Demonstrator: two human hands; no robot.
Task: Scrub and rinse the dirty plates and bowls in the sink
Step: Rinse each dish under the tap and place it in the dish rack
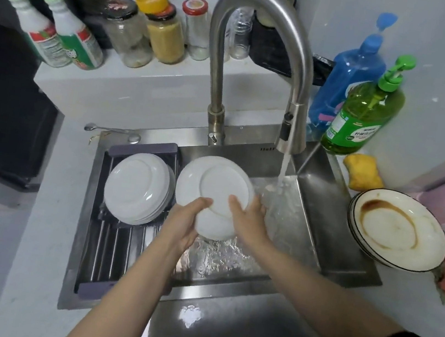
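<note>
**dishguy:** Head view: both hands hold a white plate (214,186) over the sink (310,230), underside up, tilted. Left hand (189,218) curls around its lower edge, right hand (249,215) grips the right rim.

**suds42:** Water?

**dishguy:** Faucet (290,132) running just right of the plate. Clean plates (137,189) sit in the rack (105,249) to the left. Sauce-stained dirty plates (397,229) are stacked on the surface on the right, near a yellow sponge (363,172).

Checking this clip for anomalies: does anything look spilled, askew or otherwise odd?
Mostly normal. The tap's stream falls right of the held plate, missing it. The left hand and right hand grip its lower edge. The stained plates wait on the counter, not in the sink.
</note>
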